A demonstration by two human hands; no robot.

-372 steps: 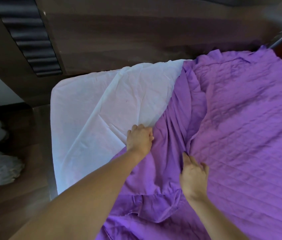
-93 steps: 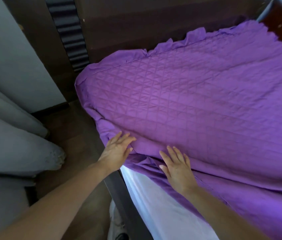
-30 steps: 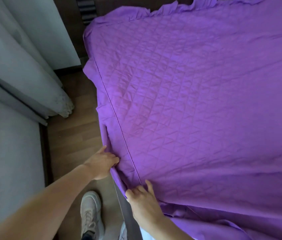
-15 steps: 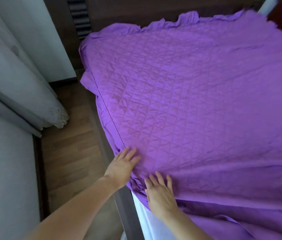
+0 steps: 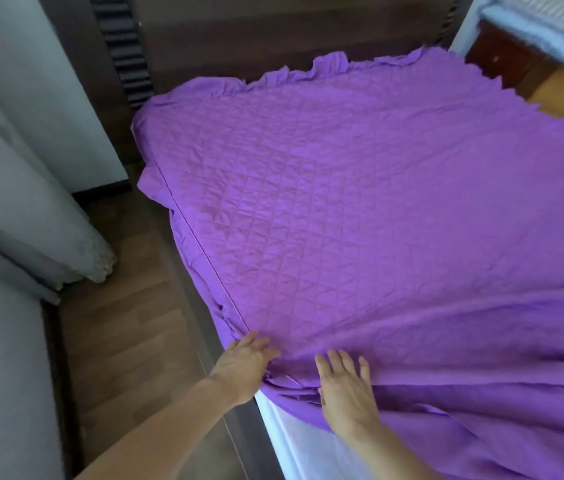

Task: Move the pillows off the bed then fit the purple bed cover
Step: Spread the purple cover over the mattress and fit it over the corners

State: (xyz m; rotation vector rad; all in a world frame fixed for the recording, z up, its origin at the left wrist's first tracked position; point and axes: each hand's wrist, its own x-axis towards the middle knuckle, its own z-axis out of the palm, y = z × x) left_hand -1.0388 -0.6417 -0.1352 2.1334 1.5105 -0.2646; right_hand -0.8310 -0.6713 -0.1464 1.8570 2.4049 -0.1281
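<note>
- Both hands lie flat with fingers spread, gripping nothing: the left hand on the seam at the bed's side edge, the right hand just beside it on the quilted top.
- Ahead of them, the purple bed cover spreads to the dark headboard; no pillows show on the bed.
- Below the right hand, loose folds bunch and white mattress is bare.
- Step, as I judge: smoothing the fitted side. Next, the slack skirt near the wrists likely needs drawing down over that white edge.

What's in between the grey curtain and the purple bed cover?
In the head view, only bare wooden floor lies between the curtain and the purple bed cover.
</note>
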